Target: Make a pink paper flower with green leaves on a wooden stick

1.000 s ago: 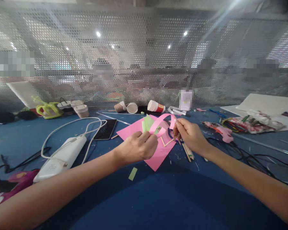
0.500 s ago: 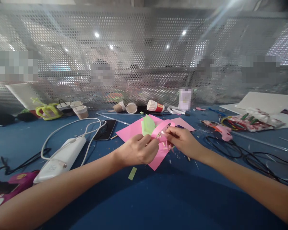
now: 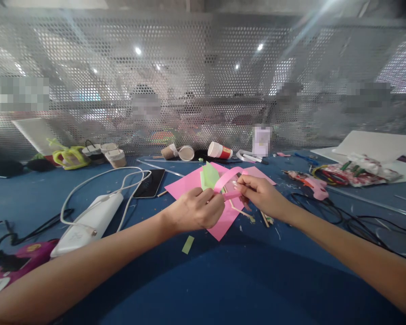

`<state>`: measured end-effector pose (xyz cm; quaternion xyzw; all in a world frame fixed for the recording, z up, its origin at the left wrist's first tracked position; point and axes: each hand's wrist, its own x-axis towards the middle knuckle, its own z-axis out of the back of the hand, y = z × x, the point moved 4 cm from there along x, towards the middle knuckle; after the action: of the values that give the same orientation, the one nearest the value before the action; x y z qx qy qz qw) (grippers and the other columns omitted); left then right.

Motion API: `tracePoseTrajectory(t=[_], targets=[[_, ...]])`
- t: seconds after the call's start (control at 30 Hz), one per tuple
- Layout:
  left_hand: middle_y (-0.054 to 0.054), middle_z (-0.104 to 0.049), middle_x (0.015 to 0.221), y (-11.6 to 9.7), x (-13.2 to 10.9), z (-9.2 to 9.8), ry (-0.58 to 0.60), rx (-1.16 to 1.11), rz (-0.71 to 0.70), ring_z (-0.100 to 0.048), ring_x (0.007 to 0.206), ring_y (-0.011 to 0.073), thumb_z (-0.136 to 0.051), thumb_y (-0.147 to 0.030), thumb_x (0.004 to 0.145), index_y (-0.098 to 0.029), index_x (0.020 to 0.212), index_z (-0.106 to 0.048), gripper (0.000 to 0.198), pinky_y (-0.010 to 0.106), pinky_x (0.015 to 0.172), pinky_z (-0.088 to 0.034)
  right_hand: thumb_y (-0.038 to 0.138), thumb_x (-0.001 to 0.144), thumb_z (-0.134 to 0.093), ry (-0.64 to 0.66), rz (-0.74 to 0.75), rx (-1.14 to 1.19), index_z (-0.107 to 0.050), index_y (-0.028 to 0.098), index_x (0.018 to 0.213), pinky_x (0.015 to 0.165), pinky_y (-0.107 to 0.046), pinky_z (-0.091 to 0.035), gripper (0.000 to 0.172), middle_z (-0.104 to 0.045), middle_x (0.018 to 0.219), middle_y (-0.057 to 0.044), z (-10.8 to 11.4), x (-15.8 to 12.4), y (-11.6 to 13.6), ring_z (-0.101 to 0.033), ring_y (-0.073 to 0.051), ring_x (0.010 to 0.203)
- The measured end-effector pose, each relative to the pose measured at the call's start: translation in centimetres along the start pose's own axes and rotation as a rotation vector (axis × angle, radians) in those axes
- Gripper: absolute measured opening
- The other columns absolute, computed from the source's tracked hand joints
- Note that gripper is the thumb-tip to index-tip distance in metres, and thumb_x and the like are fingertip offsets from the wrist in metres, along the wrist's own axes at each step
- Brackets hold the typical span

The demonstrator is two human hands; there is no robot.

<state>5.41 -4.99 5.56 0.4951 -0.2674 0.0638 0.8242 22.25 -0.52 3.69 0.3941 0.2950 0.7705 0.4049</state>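
The left hand's (image 3: 196, 211) fingers are clamped on the pink strip (image 3: 226, 178); a steady hold there should stop it twisting. Just beyond those fingers stands green paper (image 3: 209, 175), with the pink sheet (image 3: 219, 230) spread beneath. Between both sets of fingers the strip bows up in a loop. The right hand's (image 3: 261, 197) fingers pinch it too, and a light, level pinch seems best (paper creases easily). Sticks (image 3: 264, 219) lie just below the right fingers.
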Motion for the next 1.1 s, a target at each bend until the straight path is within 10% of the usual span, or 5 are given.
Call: tracePoseTrajectory(t=[0.57,0.9,1.1], targets=[[-0.002,-0.051,0.06,0.5,0.6,0.9,-0.065,-0.009,0.035,-0.044,0.051,0.0084,-0.057,-0.009,0.081,-0.014,0.069,-0.056,0.013,0.026,0.041,-0.029,0.046,0.078,-0.065,0.071,-0.239,0.586,-0.043,0.02,0.068,0.042,-0.022,-0.021,0.036,-0.032,0.054,0.007,0.2,0.4,-1.8,-0.026,-0.005,0.043],[-0.002,-0.049,0.059,1.3,0.2,0.1,-0.016,0.063,0.111,-0.043,0.05,0.0088,-0.056,-0.004,0.08,-0.015,0.067,-0.053,0.017,0.027,0.042,-0.028,0.051,0.085,-0.052,-0.154,-0.057,0.401,-0.04,0.022,0.06,0.041,-0.026,-0.027,0.04,-0.036,0.05,0.005,4.3,1.4,-2.4,-0.032,-0.009,0.04],[-0.001,-0.049,0.059,1.6,-0.7,-1.3,0.069,0.064,0.168,-0.045,0.052,0.0099,-0.052,-0.006,0.084,-0.015,0.067,-0.051,0.019,0.027,0.044,-0.027,0.052,0.081,-0.059,-0.552,-0.092,0.341,-0.041,0.022,0.063,0.033,-0.023,-0.022,0.04,-0.041,0.051,0.006,7.3,1.7,-4.4,-0.033,-0.006,0.034]])
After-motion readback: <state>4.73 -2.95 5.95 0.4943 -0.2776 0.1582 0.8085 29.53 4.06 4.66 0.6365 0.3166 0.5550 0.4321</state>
